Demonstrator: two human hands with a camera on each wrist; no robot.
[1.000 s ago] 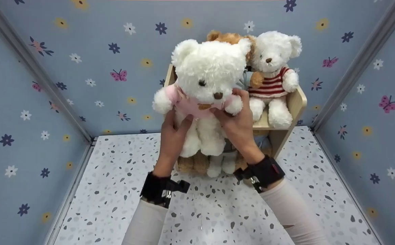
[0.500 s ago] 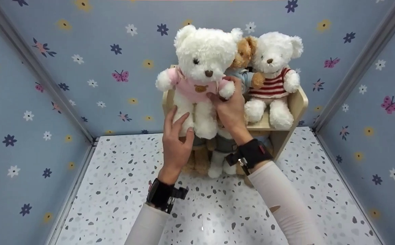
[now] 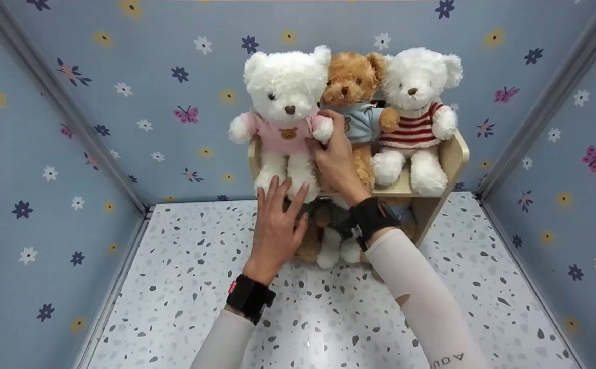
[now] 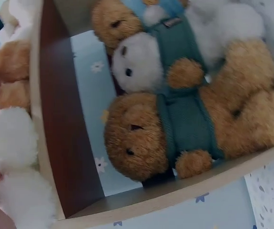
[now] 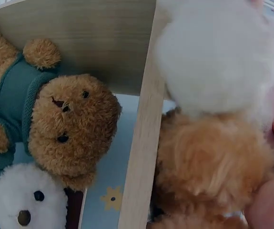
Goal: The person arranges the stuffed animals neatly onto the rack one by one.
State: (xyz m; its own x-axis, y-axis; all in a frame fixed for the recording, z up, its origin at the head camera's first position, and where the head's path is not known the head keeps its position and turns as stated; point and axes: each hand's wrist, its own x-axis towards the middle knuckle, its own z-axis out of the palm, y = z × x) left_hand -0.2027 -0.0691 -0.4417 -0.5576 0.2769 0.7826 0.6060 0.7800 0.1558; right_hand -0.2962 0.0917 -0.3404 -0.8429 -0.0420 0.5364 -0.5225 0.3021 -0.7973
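A white teddy bear in a pink shirt [image 3: 282, 143] sits upright at the left end of the wooden shelf's [image 3: 454, 159] upper board. My right hand [image 3: 336, 159] grips its side just under the arm, thumb on the shirt front. Low at the bear's legs is my left hand [image 3: 275, 230], fingers spread and fairly straight, fingertips touching the white feet [image 4: 20, 191]. Beside this bear, partly behind my right hand, sits a brown teddy bear in a light blue top [image 3: 364, 123]. A white teddy bear in a red-striped sweater [image 3: 413, 128] leans at the right end.
On the lower level sit several more bears, among them a brown bear in green [image 4: 137, 136] and a white bear in green [image 4: 137, 62]. Flowered walls [image 3: 185, 159] enclose the back and sides. The speckled floor [image 3: 195, 266] spreads in front of the shelf.
The pink-shirted bear has moved left and back onto the upper board, uncovering the brown bear in blue. My left hand has let go of its body and slid down to its feet; the right still grips it.
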